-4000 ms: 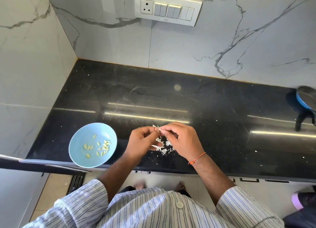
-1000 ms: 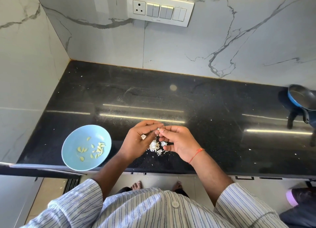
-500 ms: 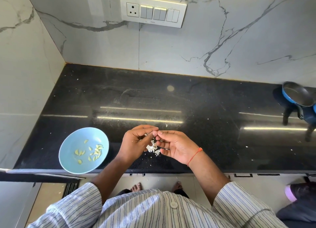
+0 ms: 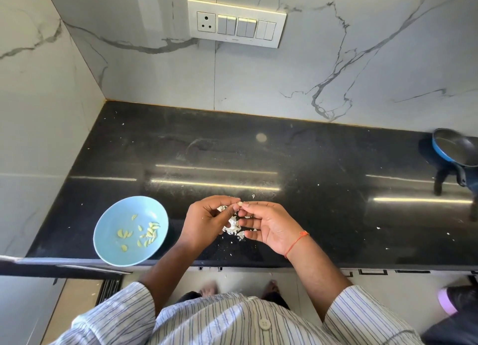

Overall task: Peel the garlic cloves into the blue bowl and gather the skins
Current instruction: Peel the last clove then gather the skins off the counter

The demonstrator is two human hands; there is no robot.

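The person wears a white shirt [image 4: 207, 324] with thin blue stripes, a white button [image 4: 264, 323] at its front, sleeves [image 4: 362, 316] pushed up the forearms. A thin orange thread [image 4: 297, 241] circles the right wrist.

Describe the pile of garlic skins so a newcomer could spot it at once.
Start at the black stone countertop and follow its near edge to the round light-blue bowl holding peeled cloves. Just right of it, under the two hands, lies the heap of white papery garlic skins. It is the only clumped white mass; other flecks lie scattered singly.
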